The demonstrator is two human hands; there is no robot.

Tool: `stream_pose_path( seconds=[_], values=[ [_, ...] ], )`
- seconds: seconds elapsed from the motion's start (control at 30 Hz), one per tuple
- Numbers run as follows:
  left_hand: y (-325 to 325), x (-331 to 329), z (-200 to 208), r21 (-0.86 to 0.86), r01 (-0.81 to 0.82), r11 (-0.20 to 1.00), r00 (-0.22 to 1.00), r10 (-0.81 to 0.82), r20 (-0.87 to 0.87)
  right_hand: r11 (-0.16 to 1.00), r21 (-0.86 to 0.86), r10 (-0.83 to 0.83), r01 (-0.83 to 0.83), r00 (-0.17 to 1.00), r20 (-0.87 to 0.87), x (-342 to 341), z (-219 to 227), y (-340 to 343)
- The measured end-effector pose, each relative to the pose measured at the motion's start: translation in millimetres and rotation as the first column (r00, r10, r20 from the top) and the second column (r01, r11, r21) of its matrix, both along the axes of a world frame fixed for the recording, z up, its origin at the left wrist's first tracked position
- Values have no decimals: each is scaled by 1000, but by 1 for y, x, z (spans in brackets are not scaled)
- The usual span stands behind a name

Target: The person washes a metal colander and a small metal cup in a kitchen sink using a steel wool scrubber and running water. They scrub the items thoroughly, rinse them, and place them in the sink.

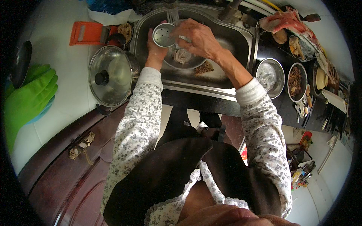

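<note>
My left hand (154, 47) is closed around a small round metal cup (163, 34) with holes in its bottom, held over the sink (226, 82). Just right of the cup's rim is my right hand (198, 39), its fingers curled in and smeared by motion; whatever they hold is hidden. Under both hands a wide round bowl (193, 64) sits in the basin, with a crumpled whitish thing (182, 55) in it. Next to the bowl a brown, rough-looking piece (204, 67) lies on the sink floor. Water seems to run down behind the cup.
A lidded pot (109, 77) stands left of the sink, near an orange slicer-like board (86, 33). Green rubber gloves (32, 98) hang at far left. On the right are a metal bowl (272, 73), a bowl of brown food pieces (296, 83) and several utensils. The faucet (229, 12) rises behind.
</note>
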State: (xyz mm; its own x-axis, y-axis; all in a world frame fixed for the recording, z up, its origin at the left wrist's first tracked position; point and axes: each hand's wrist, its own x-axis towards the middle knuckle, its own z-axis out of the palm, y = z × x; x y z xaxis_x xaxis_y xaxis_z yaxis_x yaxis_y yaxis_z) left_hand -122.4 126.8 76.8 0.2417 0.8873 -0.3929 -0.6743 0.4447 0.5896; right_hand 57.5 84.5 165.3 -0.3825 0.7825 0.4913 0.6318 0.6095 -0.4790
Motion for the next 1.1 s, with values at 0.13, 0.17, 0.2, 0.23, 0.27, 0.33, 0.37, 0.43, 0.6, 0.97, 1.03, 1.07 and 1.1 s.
stream_pose_path(
  seconds=[0.13,0.17,0.2,0.23,0.27,0.33,0.37,0.43,0.6,0.97,1.03,1.07,1.1],
  values=[
    [3,-4,-3,-56,26,998,999,-23,47,993,-53,121,-110,936,331,-4,4,2],
    [5,-5,-6,-45,27,999,1000,-27,0,987,-91,157,-132,910,385,-6,3,2],
    [4,-2,1,-32,25,999,999,-27,-44,980,-155,181,-127,890,419,-9,3,1],
    [4,0,5,-20,24,1000,996,-26,-88,969,-217,207,-119,868,451,-13,2,1],
    [6,0,2,-37,26,999,995,-29,-94,955,-278,235,-108,845,480,-16,0,0],
    [9,8,11,-73,31,997,994,-39,-101,933,-357,253,-46,790,559,-18,-7,1],
    [2,16,24,-34,59,998,984,-64,-166,918,-395,261,-6,760,595,-18,-9,2],
    [1,12,21,11,66,998,980,-62,-188,828,-558,356,58,714,603,-22,11,12],
    [6,15,30,6,97,995,938,-89,-335,785,-617,363,54,767,529,-19,-12,14],
    [19,-1,-9,-178,-47,983,978,8,-209,873,-418,116,-252,939,-325,1,-23,-5],
    [25,1,-14,-178,-63,982,995,48,-82,843,-512,-140,-168,850,-509,8,-15,-12],
    [27,2,-17,-178,-70,982,998,68,-18,816,-562,-267,-137,772,-577,12,-12,-13],
    [26,15,-11,-157,-41,987,999,35,-38,850,-524,-309,-50,759,-573,18,-27,-10]
  ],
)
